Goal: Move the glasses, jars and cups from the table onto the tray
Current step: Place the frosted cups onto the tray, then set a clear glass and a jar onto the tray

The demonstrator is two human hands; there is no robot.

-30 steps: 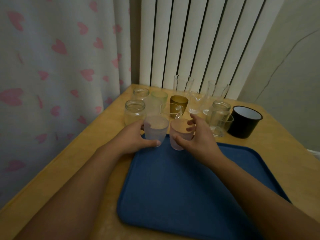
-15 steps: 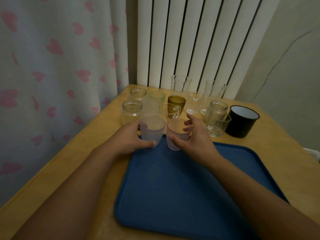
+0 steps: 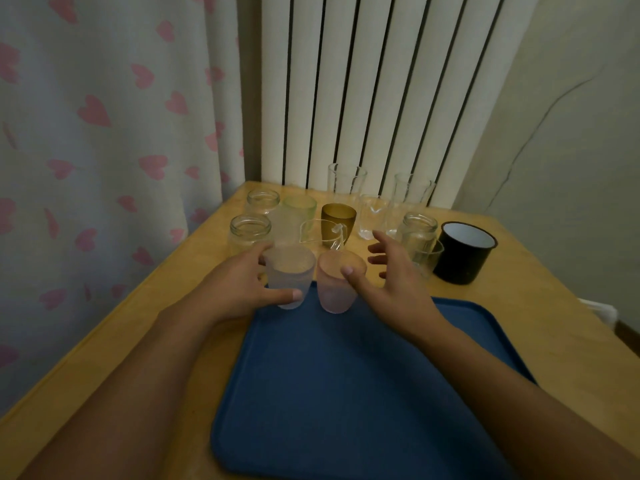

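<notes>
- We see the left hand (image 3: 242, 289) wrapped round the frosted white cup (image 3: 290, 276) at the blue tray (image 3: 346, 393)'s far edge.
- Right hand (image 3: 391, 282): fingers spread, thumb touching the pink cup (image 3: 337, 282) just beside it.
- Other jars & glasses sit behind on the table (image 3: 540, 306).

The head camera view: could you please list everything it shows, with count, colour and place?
frosted cups: two, one bluish-white, one pink, at the tray's far edge
tray: one, blue, on the table's near part
glass jars: three, clear, two at far left, one at right
green cup: one, behind the frosted cups
amber cup: one, centre
clear glasses: several, far centre and right, count unsure
black cup: one, white inside, far right
table: one, wooden
curtain: white, pink hearts, left
radiator: white, behind
left hand: grips the bluish-white cup
right hand: fingers spread, thumb on the pink cup
</notes>
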